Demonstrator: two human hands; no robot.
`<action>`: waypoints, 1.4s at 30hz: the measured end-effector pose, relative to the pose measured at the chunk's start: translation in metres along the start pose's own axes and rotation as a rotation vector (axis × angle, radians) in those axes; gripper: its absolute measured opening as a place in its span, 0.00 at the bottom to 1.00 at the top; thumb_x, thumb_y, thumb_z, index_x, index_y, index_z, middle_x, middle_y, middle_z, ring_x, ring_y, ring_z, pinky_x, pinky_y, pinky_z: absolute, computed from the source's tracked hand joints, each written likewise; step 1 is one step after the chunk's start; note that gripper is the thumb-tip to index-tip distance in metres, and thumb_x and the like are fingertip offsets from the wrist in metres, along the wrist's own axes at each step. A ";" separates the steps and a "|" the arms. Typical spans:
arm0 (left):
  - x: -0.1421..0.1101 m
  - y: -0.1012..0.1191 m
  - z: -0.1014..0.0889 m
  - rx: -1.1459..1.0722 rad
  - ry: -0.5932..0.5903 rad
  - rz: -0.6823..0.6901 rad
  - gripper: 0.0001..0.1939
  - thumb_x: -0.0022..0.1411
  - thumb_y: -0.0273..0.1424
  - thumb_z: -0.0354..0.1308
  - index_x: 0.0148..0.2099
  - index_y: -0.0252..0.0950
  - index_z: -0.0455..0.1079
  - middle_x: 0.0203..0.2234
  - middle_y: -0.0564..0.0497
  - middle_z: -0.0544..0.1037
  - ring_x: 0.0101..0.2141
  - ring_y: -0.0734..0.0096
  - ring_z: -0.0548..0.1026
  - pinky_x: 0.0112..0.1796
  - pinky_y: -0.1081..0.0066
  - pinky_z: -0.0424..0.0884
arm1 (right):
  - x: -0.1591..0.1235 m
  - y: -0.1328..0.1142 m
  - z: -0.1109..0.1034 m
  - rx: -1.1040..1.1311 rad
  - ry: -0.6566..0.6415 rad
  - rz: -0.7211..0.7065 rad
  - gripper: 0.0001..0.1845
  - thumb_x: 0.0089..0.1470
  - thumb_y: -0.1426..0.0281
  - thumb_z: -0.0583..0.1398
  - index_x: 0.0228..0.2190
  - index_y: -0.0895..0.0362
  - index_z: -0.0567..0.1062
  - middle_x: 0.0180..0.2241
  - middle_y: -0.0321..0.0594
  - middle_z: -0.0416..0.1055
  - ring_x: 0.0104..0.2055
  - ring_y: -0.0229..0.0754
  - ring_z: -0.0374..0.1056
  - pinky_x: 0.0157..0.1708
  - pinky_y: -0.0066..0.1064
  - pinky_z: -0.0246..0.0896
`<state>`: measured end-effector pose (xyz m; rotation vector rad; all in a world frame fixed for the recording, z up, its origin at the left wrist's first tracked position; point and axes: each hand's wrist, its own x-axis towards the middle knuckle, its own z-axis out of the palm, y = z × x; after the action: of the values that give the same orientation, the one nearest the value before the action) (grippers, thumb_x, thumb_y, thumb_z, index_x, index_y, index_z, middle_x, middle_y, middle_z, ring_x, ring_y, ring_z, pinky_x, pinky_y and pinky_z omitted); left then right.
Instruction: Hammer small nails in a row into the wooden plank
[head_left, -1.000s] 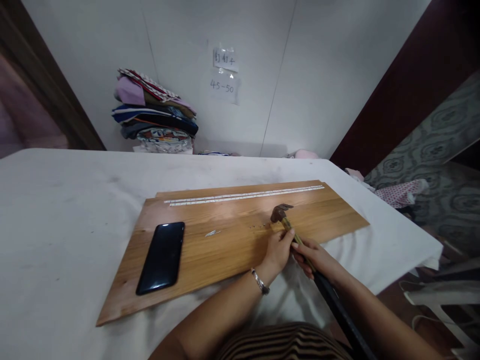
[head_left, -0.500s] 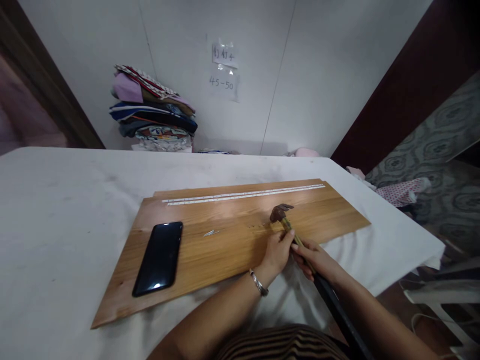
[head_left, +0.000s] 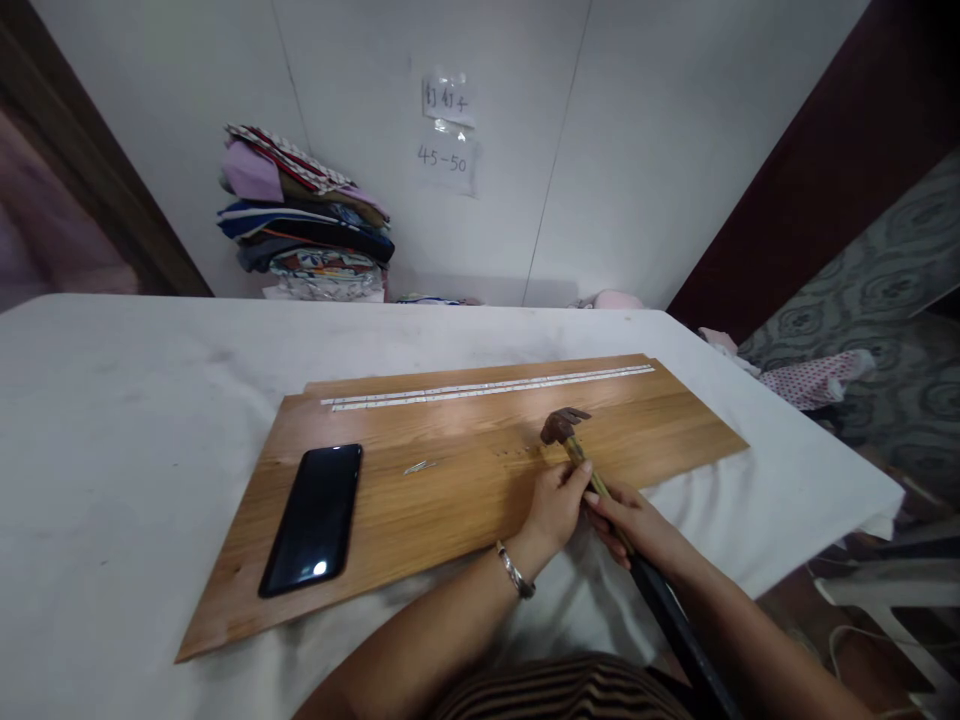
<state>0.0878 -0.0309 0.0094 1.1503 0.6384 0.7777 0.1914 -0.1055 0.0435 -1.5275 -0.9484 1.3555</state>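
Observation:
A claw hammer [head_left: 559, 427] with a rusty brown head slants over the wooden board [head_left: 435, 520], its dark lower handle running back toward my body. My left hand [head_left: 553, 508] is closed at the upper handle, just below the head, with the thumb against it. Farther down, my right hand [head_left: 628, 520] wraps the handle. Several tiny nails or holes show in the board left of the hammer head, too small to tell apart. A few loose nails [head_left: 418, 467] lie on the board between the hammer and a black phone [head_left: 313, 520].
Two white marked strips [head_left: 491, 388] run along the board's far edge. The board lies on a white-covered table [head_left: 112, 450]. Folded fabrics [head_left: 307, 215] are stacked against the wall, below and beside paper signs [head_left: 446, 155]. A white stool [head_left: 877, 600] stands at lower right.
The view has shifted very slightly. Both hands and the hammer keep nearly the same pose over the board.

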 end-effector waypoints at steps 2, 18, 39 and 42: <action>0.000 0.000 0.000 0.006 0.004 -0.002 0.22 0.58 0.48 0.54 0.27 0.33 0.68 0.23 0.51 0.72 0.27 0.71 0.67 0.31 0.71 0.63 | 0.000 -0.001 0.000 -0.013 -0.002 0.007 0.22 0.50 0.50 0.62 0.27 0.54 0.63 0.15 0.23 0.58 0.09 0.28 0.50 0.06 0.19 0.50; -0.001 0.000 -0.001 0.013 -0.011 -0.008 0.21 0.60 0.47 0.54 0.27 0.32 0.68 0.23 0.52 0.71 0.27 0.72 0.66 0.31 0.71 0.63 | -0.002 -0.001 0.000 0.001 -0.013 0.024 0.23 0.49 0.49 0.63 0.26 0.54 0.63 0.16 0.24 0.59 0.09 0.27 0.50 0.06 0.20 0.51; 0.000 -0.001 0.001 0.007 -0.012 0.005 0.21 0.59 0.46 0.54 0.26 0.33 0.68 0.22 0.52 0.71 0.26 0.72 0.66 0.30 0.71 0.63 | -0.005 -0.003 -0.002 -0.025 0.010 0.024 0.22 0.50 0.50 0.62 0.25 0.54 0.63 0.16 0.25 0.59 0.09 0.28 0.50 0.06 0.21 0.50; 0.000 -0.002 0.001 -0.020 -0.009 -0.016 0.21 0.59 0.47 0.55 0.26 0.33 0.68 0.21 0.52 0.71 0.26 0.72 0.66 0.30 0.71 0.63 | -0.004 -0.003 -0.002 -0.027 0.001 0.035 0.22 0.50 0.50 0.62 0.25 0.54 0.63 0.16 0.25 0.59 0.09 0.27 0.50 0.06 0.21 0.49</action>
<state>0.0891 -0.0316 0.0075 1.1291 0.6301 0.7632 0.1932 -0.1085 0.0473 -1.5718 -0.9466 1.3714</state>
